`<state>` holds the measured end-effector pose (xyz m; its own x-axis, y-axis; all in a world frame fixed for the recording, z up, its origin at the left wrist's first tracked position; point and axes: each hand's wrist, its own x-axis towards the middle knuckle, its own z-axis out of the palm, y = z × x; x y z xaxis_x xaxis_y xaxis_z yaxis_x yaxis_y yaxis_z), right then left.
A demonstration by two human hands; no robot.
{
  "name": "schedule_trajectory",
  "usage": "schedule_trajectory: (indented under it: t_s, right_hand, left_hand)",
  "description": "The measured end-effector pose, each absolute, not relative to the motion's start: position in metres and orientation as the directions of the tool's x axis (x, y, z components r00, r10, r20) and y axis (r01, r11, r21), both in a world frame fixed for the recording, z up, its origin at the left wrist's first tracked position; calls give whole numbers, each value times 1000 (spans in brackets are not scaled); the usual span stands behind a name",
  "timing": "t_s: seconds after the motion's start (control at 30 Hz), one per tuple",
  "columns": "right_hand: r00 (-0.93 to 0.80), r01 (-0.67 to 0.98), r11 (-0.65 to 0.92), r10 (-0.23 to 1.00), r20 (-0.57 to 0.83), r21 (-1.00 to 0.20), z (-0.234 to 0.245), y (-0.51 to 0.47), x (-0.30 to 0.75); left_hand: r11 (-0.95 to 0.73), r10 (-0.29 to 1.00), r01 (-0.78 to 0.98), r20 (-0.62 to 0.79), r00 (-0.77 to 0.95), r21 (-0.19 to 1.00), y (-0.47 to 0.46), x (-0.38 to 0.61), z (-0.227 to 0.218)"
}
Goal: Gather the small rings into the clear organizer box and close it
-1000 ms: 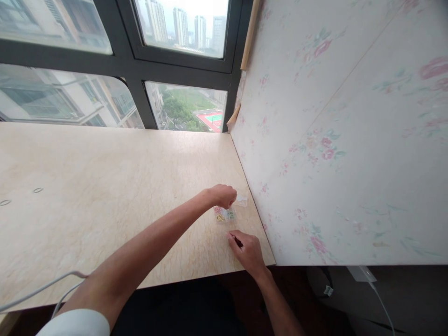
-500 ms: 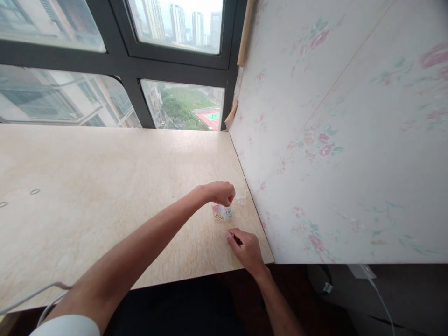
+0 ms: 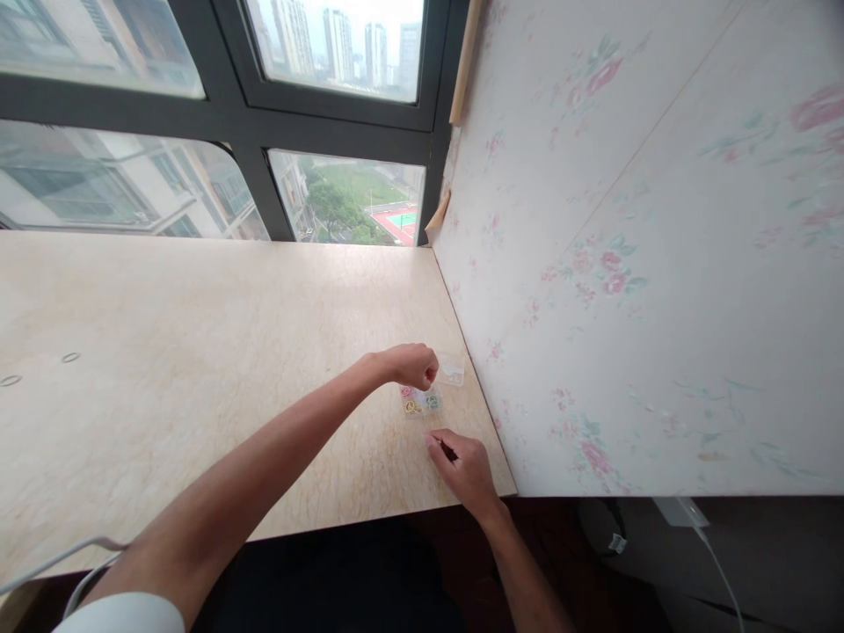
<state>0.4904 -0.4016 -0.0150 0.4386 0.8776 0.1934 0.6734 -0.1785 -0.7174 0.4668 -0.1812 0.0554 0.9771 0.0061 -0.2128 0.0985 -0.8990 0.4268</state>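
Note:
A small clear plastic box [image 3: 422, 413] stands on the marble-patterned surface with its transparent lid [image 3: 452, 370] folded open behind it. In its compartments lie pink rings [image 3: 406, 392], yellow rings [image 3: 412, 407] and green rings [image 3: 432, 403]. Directly over the far part of the box hangs my left hand [image 3: 417, 364], closed with fingertips pointing down; whatever it pinches is hidden. My right hand [image 3: 462, 461] rests just in front of the box, thumb and forefinger pressed together. Anything between those fingertips is too small to make out.
Two thin rings [image 3: 70, 357] lie far left on the marble-patterned surface [image 3: 198, 325]. A flower-papered wall [image 3: 626, 264] rises close on the right. Dark-framed windows [image 3: 346, 198] stand at the back. A pale cable [image 3: 59, 563] runs at the front left edge.
My left hand has shifted slightly left over the box, uncovering a bit more of the lid. My right hand stays about where it was.

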Motion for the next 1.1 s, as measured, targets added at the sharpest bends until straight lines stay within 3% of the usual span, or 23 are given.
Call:
schedule_trajectory:
  t_s: [0.17,0.5,0.7,0.8,0.93,1.1]
  right_hand:
    - [439,662,-176,879,186,-728,-15,-402,490]
    - [441,661,-182,879,181,-728,-15,-402,491]
    - [441,655,-169,877,190,-737,-14,-402,491]
    - [444,651,-171,876,189,-739,-14,-402,490]
    - [445,663,-181,876,188,-727,-14,-403,490]
    - [442,680,-184,875,197,-710,-13,-402,490]
  left_hand:
    - [-874,12,95,-174,985,476,-181,462,59]
    - [-676,30,132,-152,988,725,-187,446,62]
    - [-332,140,189,-150,979,924,-184,428,55]
    - [-241,204,178,-130,970,954,-188,416,48]
    - [-424,261,175,-65,963,889,-203,406,43]
    - [-774,236,134,86,968,619,-219,405,41]
